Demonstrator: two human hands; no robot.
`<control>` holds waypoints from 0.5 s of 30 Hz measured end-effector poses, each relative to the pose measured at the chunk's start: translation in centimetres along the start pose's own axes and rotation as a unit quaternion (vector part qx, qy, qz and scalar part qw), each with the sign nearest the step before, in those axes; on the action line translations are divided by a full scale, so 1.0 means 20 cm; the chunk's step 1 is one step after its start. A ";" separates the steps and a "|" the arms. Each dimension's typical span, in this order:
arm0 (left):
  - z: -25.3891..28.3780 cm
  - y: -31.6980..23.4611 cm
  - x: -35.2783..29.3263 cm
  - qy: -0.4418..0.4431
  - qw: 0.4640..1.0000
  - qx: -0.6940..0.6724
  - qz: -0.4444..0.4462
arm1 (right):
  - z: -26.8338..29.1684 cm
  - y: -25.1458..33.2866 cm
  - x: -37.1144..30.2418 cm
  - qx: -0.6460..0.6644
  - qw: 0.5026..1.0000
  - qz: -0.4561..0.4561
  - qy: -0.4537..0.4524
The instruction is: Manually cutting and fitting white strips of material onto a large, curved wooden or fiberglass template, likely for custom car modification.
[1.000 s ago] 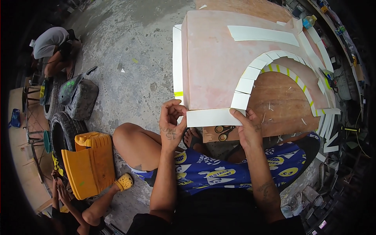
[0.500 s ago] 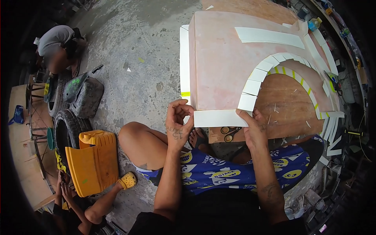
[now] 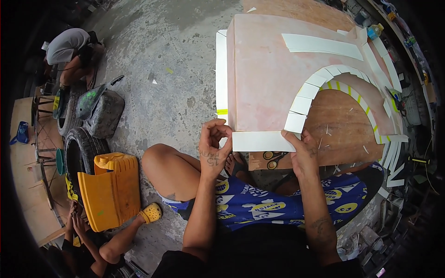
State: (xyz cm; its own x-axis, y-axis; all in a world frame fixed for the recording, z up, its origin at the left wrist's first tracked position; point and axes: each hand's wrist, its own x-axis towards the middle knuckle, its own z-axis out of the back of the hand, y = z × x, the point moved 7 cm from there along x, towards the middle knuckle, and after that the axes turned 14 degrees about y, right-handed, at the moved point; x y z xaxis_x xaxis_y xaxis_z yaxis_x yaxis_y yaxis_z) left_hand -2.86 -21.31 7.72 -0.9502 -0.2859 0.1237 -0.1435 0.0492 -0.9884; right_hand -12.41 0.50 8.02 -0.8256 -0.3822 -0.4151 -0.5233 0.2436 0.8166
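Note:
A blank white strip of card (image 3: 262,142) lies along the near edge of a large pinkish, box-like panel (image 3: 262,74). My left hand (image 3: 214,149) is closed at the strip's left end, fingers curled and thumb and fingertips pinched there. At the other end my right hand (image 3: 303,152) grips the strip, thumb on top and fingers underneath. White card tabs (image 3: 303,90) line the panel's arched cutout, with yellow tape pieces along its inner side. Another white strip (image 3: 222,74) runs down the panel's left side. Scissors (image 3: 273,159) with dark handles rest below the strip.
Loose white strips (image 3: 394,162) lie at the right. Left stand a cut yellow plastic container (image 3: 111,192), tyres (image 3: 83,148) and a grey container (image 3: 104,116). One person (image 3: 69,51) crouches at the upper left; another person's hands (image 3: 76,220) show at the lower left.
The view has shifted slightly, so the panel and my hands appear a little farther right. Both hands keep the same hold on the strip.

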 end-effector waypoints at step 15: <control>-0.01 -0.06 0.01 0.001 0.996 0.093 0.007 | -0.04 0.04 0.00 -0.135 0.990 -0.044 -0.026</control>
State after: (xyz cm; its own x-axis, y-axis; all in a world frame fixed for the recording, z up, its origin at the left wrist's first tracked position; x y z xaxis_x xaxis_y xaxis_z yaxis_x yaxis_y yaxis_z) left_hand -2.98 -21.18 8.98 -0.9524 -0.2843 0.1100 -0.0770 -0.1247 -0.9892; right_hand -12.61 -0.06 8.97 -0.7924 -0.3440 -0.5037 -0.5243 -0.0380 0.8507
